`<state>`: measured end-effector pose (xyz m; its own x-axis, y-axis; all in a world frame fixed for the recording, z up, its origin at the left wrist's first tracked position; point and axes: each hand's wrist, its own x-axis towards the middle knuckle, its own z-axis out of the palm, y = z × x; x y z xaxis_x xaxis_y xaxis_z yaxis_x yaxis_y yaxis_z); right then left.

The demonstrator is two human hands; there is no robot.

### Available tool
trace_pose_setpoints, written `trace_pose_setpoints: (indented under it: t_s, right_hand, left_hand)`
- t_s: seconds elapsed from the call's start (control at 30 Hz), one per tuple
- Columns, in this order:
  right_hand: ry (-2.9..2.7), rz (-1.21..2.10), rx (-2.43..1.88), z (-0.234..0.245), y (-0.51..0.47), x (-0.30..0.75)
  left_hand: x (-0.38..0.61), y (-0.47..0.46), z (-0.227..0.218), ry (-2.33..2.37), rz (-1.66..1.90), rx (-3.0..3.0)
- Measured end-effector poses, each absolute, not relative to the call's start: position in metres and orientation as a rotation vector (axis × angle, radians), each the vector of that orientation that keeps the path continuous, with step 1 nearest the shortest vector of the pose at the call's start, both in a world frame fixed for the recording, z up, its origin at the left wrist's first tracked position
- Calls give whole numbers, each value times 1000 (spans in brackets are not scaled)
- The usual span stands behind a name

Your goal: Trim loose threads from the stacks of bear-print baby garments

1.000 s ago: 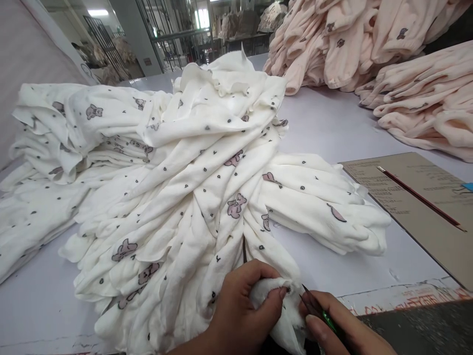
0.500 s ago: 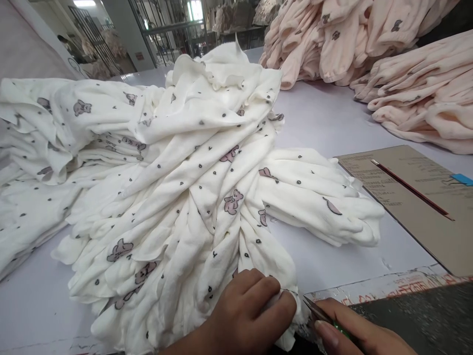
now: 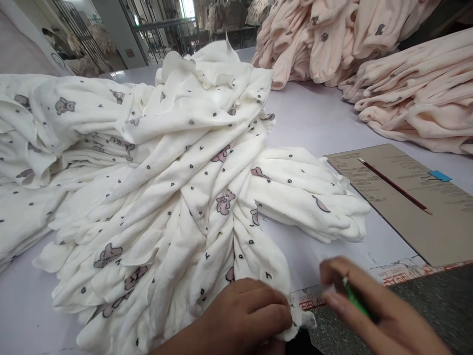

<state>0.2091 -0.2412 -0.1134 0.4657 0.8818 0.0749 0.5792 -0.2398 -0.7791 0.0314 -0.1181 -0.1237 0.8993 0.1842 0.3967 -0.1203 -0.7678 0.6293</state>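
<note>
A big heap of white garments (image 3: 177,162) printed with small bears and dots covers the left and middle of the table. At the bottom centre my left hand (image 3: 244,315) is closed, pinching the near end of one white garment (image 3: 258,266) at the table's front edge. Just right of it my right hand (image 3: 365,310), blurred by motion, is closed around green-handled thread snips (image 3: 351,296), whose metal tip points left toward the pinched cloth end.
Stacks of pale pink garments (image 3: 369,54) fill the back right. A brown card sheet (image 3: 414,207) with a red pencil (image 3: 393,185) and a blue tab lies at the right. The table (image 3: 318,123) shows lilac between the piles. Metal racks stand far behind.
My right hand with the snips has lifted and drawn to the right, away from the cloth end. My left hand keeps its pinch and has sunk lower in view.
</note>
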Motion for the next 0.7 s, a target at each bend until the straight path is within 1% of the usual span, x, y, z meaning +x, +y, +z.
trace_pose_setpoints:
  t_s: [0.07,0.1,0.17,0.27,0.3,0.37,0.4,0.43,0.47,0.53,0.6,0.63,0.7]
  right_hand:
    - [-1138,183,-2101,-122,-234,232]
    - [-1098,84,-2192,-126,-230,244]
    - [-1076,66,-2319,-130,-223,262]
    - [-1142,346,-2282,-126,-222,268]
    - [-1094,492,-2195,-121,-223,265]
    - [-792,854,-1944,-111,-225,250]
    - [-567,1025,-1791,-106,-226,241]
    - [-331,1154,-1645,-102,-226,231]
    - [-120,1223,-1530,-100,-225,222]
    - [149,1252,-1391,-101,-224,207]
    - [278,1247,-1260,-109,-224,197]
    - [303,1261,-1198,-114,-225,194]
    - [294,1318,-1097,-123,-227,191]
  left_hand:
    - [20,-113,-126,166,317,2435]
    - [11,-108,-128,299,158,2475]
    - [-11,-94,-130,643,-148,2503]
    - [-43,-68,-126,1089,-461,2411]
    - [-49,-62,-122,1172,-535,2380]
    - [-52,-58,-113,1183,-628,2364]
    - [-47,-62,-109,1123,-608,2382]
    - [-39,-68,-107,1019,-508,2420]
    - [-29,-77,-106,875,-340,2462]
    - [-3,-98,-107,559,127,2498]
    - [23,-115,-110,358,503,2483]
    - [33,-120,-111,321,585,2465]
    - [47,-122,-111,336,629,2370]
